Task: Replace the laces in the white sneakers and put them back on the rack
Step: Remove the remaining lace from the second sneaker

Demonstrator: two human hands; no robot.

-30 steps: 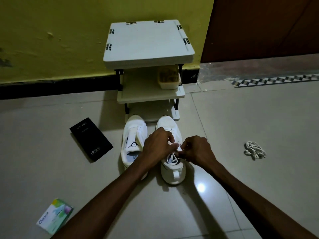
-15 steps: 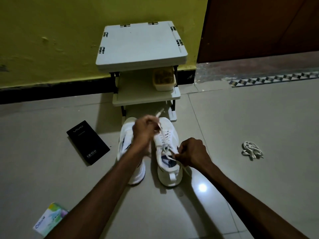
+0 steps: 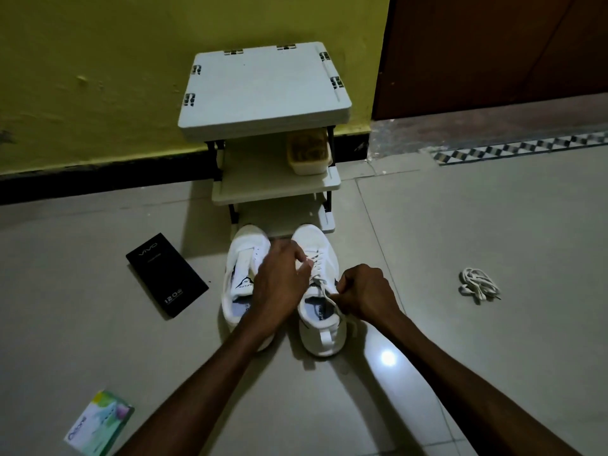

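We find left hand [image 3: 279, 284] and right hand [image 3: 363, 292] each pinching the lace [image 3: 318, 280] of the laced sneaker [image 3: 312, 236]; rack [image 3: 263, 90] at twelve o'clock.

Two white sneakers stand side by side on the floor, toes just at the front edge of the rack's [image 3: 263, 90] bottom shelf. The left sneaker [image 3: 241, 281] has no lace and its tongue is bare. The right sneaker [image 3: 320, 324] has a white lace [image 3: 317, 274] crossed through its eyelets, pinched by the left hand [image 3: 279, 284] and the right hand [image 3: 365, 294]. A lace bundle [image 3: 478, 284] lies on the floor well to the right. The rack is white, with three shelves on black posts.
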